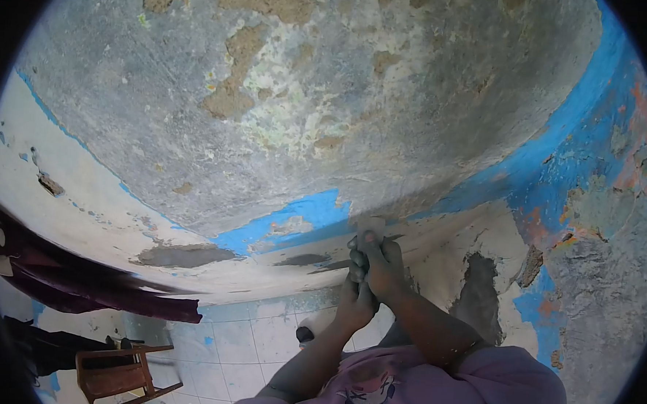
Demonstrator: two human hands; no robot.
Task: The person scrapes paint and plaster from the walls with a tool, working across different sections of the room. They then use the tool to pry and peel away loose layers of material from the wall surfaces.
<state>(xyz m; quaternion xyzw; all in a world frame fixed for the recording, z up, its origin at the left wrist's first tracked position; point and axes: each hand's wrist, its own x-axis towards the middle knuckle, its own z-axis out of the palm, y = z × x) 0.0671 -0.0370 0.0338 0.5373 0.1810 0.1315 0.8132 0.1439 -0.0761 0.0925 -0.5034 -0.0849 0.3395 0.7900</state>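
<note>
My right hand (386, 270) is closed around the handle of a scraper, its thumb lying along the tool. Just below, my left hand (357, 302) wraps the lower end of the same grip, pressed against the right. The scraper's flat pale blade (371, 223) points up and meets the wall at the lower border of the grey bare area. Most of the handle is hidden by my fingers. Beside the blade on the left is a patch of blue paint (300, 219) with a ragged edge.
A large grey wall surface (417, 97) with brown pits curves overhead. Flaking blue paint (530, 176) covers the right corner. Dark purple cloth (99, 285) hangs at the left, above a wooden chair (120, 374). Paint chips lie on the tiled floor (239, 342).
</note>
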